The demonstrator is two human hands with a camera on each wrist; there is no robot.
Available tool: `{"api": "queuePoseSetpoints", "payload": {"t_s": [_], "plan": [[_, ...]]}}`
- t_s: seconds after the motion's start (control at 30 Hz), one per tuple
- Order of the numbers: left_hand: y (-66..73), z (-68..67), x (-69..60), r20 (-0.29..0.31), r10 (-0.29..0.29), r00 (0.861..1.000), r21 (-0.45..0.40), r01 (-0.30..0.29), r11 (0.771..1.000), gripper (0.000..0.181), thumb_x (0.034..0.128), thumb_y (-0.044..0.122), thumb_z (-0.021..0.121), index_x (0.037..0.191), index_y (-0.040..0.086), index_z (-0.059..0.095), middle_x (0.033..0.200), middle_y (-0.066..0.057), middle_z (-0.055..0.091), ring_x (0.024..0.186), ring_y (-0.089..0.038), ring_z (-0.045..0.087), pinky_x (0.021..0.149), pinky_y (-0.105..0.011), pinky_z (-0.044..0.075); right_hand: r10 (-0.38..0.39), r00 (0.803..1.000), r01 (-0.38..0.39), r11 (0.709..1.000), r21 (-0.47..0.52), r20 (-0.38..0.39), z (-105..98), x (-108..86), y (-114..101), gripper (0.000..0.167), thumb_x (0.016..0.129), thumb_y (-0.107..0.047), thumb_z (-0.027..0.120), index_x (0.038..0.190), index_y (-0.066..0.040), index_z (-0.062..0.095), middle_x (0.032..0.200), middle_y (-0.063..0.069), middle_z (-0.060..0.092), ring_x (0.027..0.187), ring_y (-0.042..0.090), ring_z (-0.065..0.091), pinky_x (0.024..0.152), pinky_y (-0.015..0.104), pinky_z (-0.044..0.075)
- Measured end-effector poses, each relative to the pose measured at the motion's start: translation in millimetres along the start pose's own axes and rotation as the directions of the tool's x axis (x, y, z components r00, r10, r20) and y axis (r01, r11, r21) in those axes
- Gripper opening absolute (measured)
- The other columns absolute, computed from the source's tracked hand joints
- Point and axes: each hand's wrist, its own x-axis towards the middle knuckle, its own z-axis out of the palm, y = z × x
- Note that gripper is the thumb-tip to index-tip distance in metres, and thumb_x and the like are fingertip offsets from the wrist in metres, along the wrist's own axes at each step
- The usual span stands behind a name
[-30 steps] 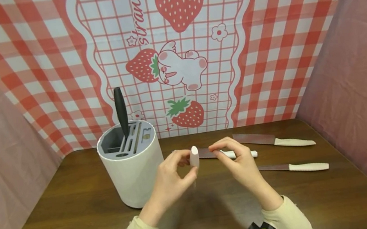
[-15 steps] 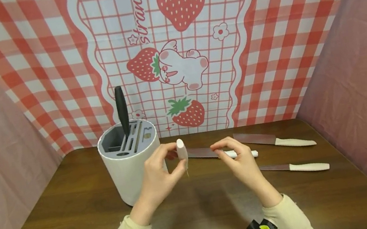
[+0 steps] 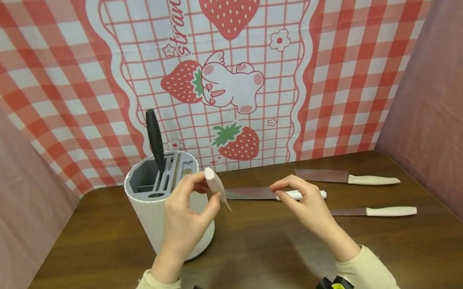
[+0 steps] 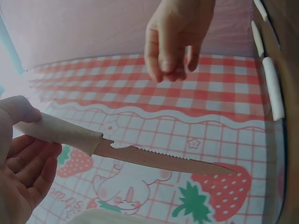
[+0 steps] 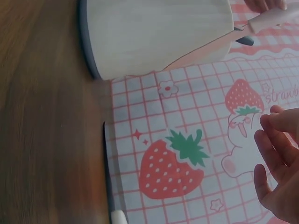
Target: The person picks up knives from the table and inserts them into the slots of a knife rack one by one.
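Note:
My left hand [image 3: 182, 224] pinches a serrated knife [image 4: 163, 160] by its white handle [image 3: 215, 183], in the air at the right front of the white knife block [image 3: 146, 222]. In the head view its blade points down and is seen nearly edge-on; the left wrist view shows its teeth and a notch near the handle. My right hand [image 3: 305, 206] hovers above the table with loosely bent fingers and nothing in them, thumb near the index finger. Behind it lies a white-handled knife [image 3: 250, 193].
A black handle [image 3: 155, 138] sticks up from the block's slotted grey top [image 3: 169, 178]. On the right of the wooden table [image 3: 268, 269] lie a cleaver-like wide knife [image 3: 323, 175] and a smaller knife [image 3: 391, 211]. A checked strawberry cloth [image 3: 343, 48] hangs behind.
My left hand has moved left and slightly up with the serrated knife, closer to the block, and the knife has tilted. The right hand has stayed nearly in place.

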Motion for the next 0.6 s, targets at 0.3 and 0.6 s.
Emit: {"api": "queuePoseSetpoints", "payload": {"t_s": [0.3,0.6], "plan": [[1.5,-13.1,14.0,-0.067,0.039,0.997,0.015,-0.038,0.999,0.029,0.0724,0.006,0.068,0.1,0.001,0.062,0.088,-0.007,0.064,0.074,-0.019,0.059,0.07,-0.021,0.048,0.006,1.0,-0.004,0.998,-0.063,0.024,2.1,-0.5,40.3,0.016,0.082,0.0,0.063,0.092,-0.012,0.068,0.091,-0.001,0.067,0.09,0.01,0.061,0.104,0.021,0.031],[2.7,-27.8,26.3,-0.093,0.064,0.994,0.007,-0.064,0.998,0.029,0.0739,0.005,0.067,0.102,0.0,0.062,0.09,-0.008,0.064,0.075,-0.017,0.057,0.071,-0.021,0.046,0.032,0.994,-0.011,0.98,-0.198,0.106,-3.4,5.2,55.0,0.012,0.085,-0.011,0.062,0.095,-0.015,0.068,0.091,-0.008,0.065,0.088,0.008,0.059,0.076,0.027,0.047]]}}
